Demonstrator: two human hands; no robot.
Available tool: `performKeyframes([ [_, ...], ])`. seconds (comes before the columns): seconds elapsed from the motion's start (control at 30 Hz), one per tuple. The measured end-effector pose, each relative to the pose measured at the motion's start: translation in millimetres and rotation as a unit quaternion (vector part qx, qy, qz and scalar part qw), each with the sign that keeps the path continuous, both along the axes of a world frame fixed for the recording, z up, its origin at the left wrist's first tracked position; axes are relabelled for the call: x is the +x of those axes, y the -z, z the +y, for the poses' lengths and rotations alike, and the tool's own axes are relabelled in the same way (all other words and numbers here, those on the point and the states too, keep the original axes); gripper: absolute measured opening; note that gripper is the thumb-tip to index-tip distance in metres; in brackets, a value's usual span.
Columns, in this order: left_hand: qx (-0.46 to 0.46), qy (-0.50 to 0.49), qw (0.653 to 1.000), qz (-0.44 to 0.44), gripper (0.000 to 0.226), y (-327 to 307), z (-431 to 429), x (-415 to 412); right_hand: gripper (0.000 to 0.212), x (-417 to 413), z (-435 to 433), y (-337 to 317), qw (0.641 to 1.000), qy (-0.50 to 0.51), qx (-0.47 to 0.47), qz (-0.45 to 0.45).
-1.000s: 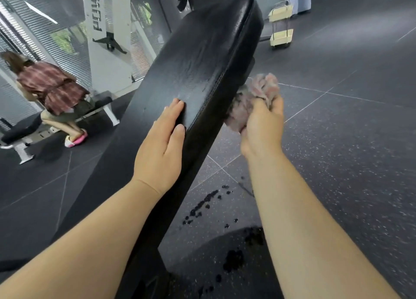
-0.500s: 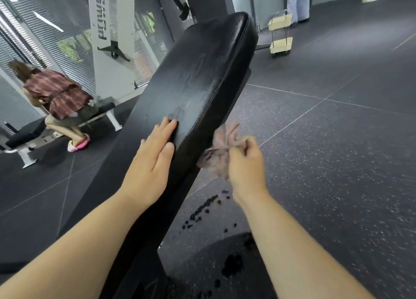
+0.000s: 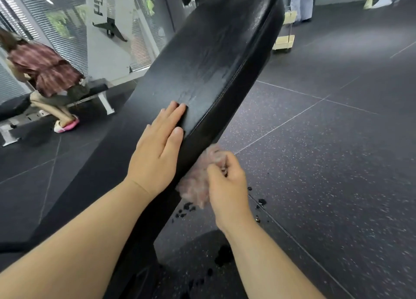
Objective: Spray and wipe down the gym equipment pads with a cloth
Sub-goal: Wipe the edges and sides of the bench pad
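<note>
A long black padded bench back [image 3: 216,51] slants up and away from me, its top streaked with damp marks. My left hand [image 3: 157,150] lies flat on the pad's top near its right edge, fingers straight. My right hand [image 3: 227,186] grips a bunched pinkish cloth [image 3: 200,181] and holds it against the pad's right side, low down near the frame. The cloth is blurred. No spray bottle is in view.
Dark wet drops [image 3: 186,208] dot the speckled rubber floor under the bench. A person in a plaid top [image 3: 45,73] crouches by another bench [image 3: 13,107] at far left. A white machine frame [image 3: 108,28] stands behind. A small yellow cart [image 3: 283,37] is at the back.
My right hand has carried the cloth down the pad's right side, from near the upper part to low beside the frame. My left hand stays flat on the pad.
</note>
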State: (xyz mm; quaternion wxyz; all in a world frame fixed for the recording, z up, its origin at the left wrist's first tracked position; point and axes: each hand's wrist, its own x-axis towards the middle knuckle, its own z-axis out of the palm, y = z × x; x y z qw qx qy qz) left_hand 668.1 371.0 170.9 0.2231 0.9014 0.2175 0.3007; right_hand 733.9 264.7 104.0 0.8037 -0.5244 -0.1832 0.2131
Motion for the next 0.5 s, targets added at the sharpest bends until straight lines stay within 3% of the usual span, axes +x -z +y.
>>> performKeyframes([
  [0.1, -0.049, 0.02, 0.999, -0.01, 0.04, -3, 1, -2, 0.035, 41, -2, -38, 0.974, 0.207, 0.071, -0.062],
  [0.17, -0.096, 0.023, 0.994, -0.041, 0.044, -5, 2, -6, 0.031, 54, 6, -58, 0.96, 0.236, 0.082, -0.129],
  [0.3, -0.177, -0.012, 0.975, -0.133, 0.044, -10, -3, -9, 0.013, 23, 23, -37, 0.939, 0.248, 0.012, -0.239],
  [0.4, -0.197, -0.053, 0.962, -0.18, 0.041, -7, -3, -15, 0.009, -31, 25, 16, 0.927, 0.14, -0.042, -0.346],
  [0.43, -0.189, -0.059, 0.965, -0.173, 0.042, -4, -2, -19, 0.01, -48, 21, 31, 0.927, 0.104, -0.052, -0.357],
  [0.5, -0.159, -0.057, 0.976, -0.138, 0.045, 4, -2, -26, 0.014, -53, 9, 39, 0.947, 0.11, -0.039, -0.299],
])
